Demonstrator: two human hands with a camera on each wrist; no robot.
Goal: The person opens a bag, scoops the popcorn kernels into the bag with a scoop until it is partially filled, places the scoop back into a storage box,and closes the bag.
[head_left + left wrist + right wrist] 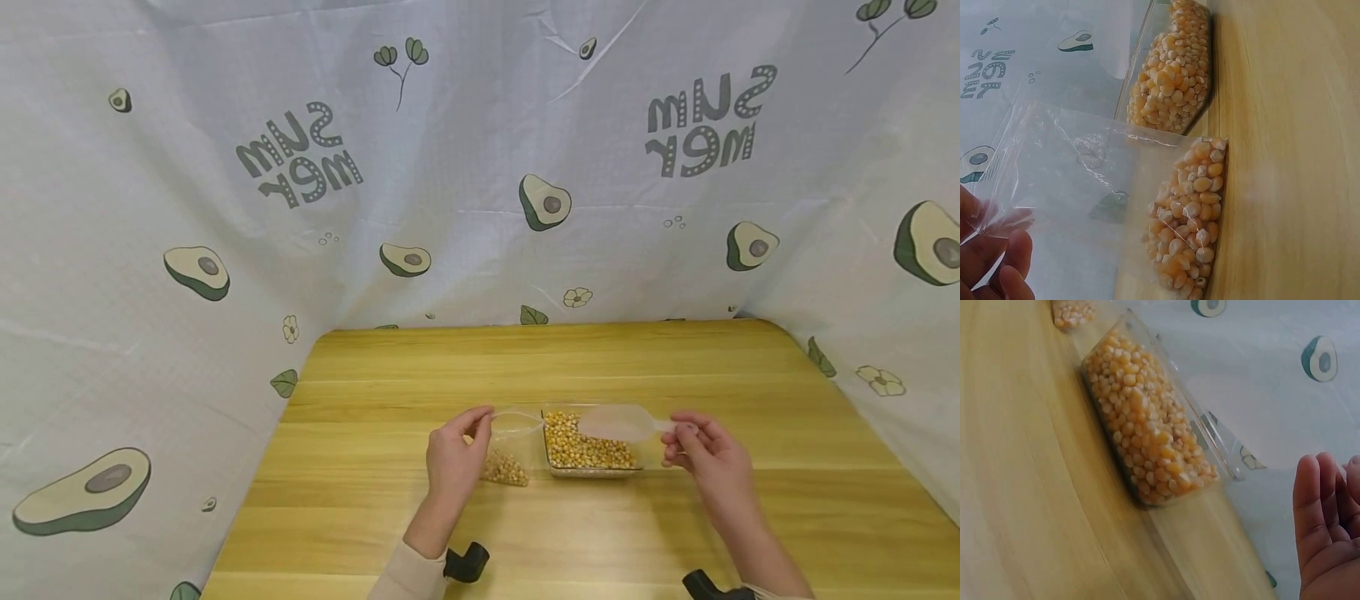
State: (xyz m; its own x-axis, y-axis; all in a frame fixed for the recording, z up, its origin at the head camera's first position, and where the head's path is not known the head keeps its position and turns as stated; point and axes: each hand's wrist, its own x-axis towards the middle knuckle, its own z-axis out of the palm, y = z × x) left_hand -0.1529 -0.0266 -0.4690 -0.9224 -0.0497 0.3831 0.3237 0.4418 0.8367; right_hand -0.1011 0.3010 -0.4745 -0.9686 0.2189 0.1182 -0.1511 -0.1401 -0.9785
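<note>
From the head view, we see the left hand (456, 454) pinching the rim of a clear plastic bag (506, 468) that gapes beside a clear rectangular container (596, 472) of corn kernels (566, 446); the right hand (712, 458) grips the handle of a translucent scoop (617, 423) above that container. The scoop's long axis runs left to right, mouth toward the bag; a roll of its slim handle could, we judge, scatter any load, though we cannot tell whether it carries one. In the left wrist view, the bag stands upright on the worktop (1291, 187), kernels at its bottom; its limp film might fold shut if that pinch slips. In the right wrist view, the container sits close below the fingers, so a low pass could knock its wall.
</note>
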